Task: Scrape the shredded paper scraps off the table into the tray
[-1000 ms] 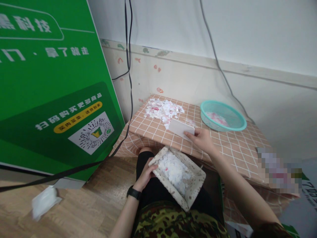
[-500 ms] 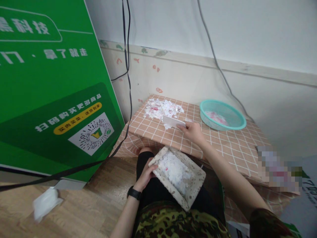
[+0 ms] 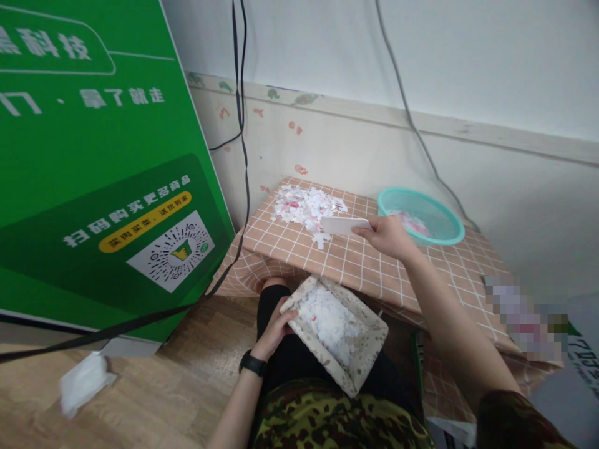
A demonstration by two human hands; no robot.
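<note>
My left hand [image 3: 279,328] grips the left edge of a speckled, pale rectangular box [image 3: 369,349], tilted over my lap just below the table edge. White paper scraps [image 3: 330,318] lie inside it, with a spot of pink among them. Over the table, my right hand [image 3: 386,236] pinches the end of a flat white card [image 3: 344,226]. The card points left, its far end beside a spread pile of white and pink paper scraps [image 3: 304,206]. A few scraps trail from the pile toward the table's front edge.
A turquoise mesh basket [image 3: 453,234] holding pinkish scraps stands behind my right hand. The table [image 3: 374,268] has a brown checked cloth. A green panel [image 3: 107,137] rises at left, with dark cables [image 3: 241,125] hanging beside it. A white plastic bag [image 3: 87,380] lies on the floor.
My right hand has moved to the right with the card, away from the pile. A few scraps near the table's front edge have shifted slightly. My left hand and the box stay put.
</note>
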